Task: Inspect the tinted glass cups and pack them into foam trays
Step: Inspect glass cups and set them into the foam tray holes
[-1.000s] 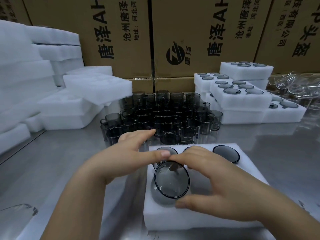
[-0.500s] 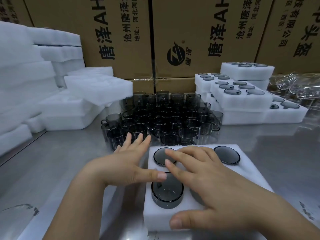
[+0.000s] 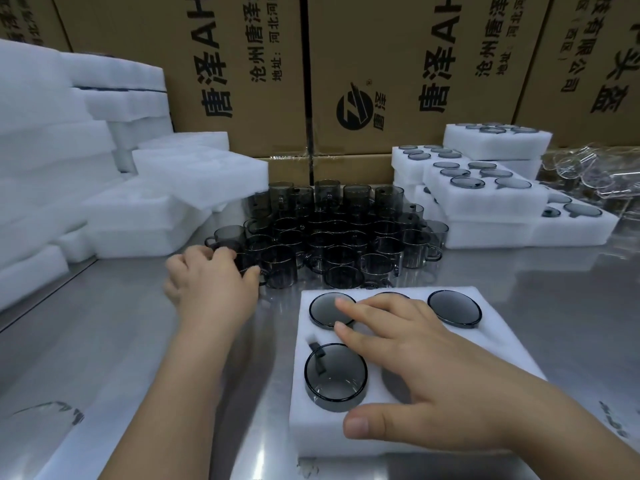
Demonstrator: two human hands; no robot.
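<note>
A white foam tray (image 3: 498, 344) lies on the steel table in front of me. Tinted glass cups sit in its pockets at back left (image 3: 329, 308), back right (image 3: 454, 308) and front left (image 3: 335, 374); my fingers cover most of a middle back one. My right hand (image 3: 426, 372) rests flat on the tray, fingers straight, over the front middle pocket. Beyond the tray stands a cluster of several loose tinted cups (image 3: 346, 237). My left hand (image 3: 211, 282) is at the cluster's front-left corner, with fingers and thumb curled round a tinted cup (image 3: 242, 263) that it mostly hides.
Empty foam trays (image 3: 138, 209) are stacked along the left. Packed foam trays (image 3: 485, 195) are piled at the back right, with clear glassware (image 3: 595, 171) beyond them. Cardboard boxes (image 3: 381, 81) wall off the back. Bare steel table (image 3: 104, 341) lies at the near left.
The cup both hands held over the tray now sits in the front-left pocket. My left hand left the tray and moved up-left to the loose cups. My right hand stayed on the tray.
</note>
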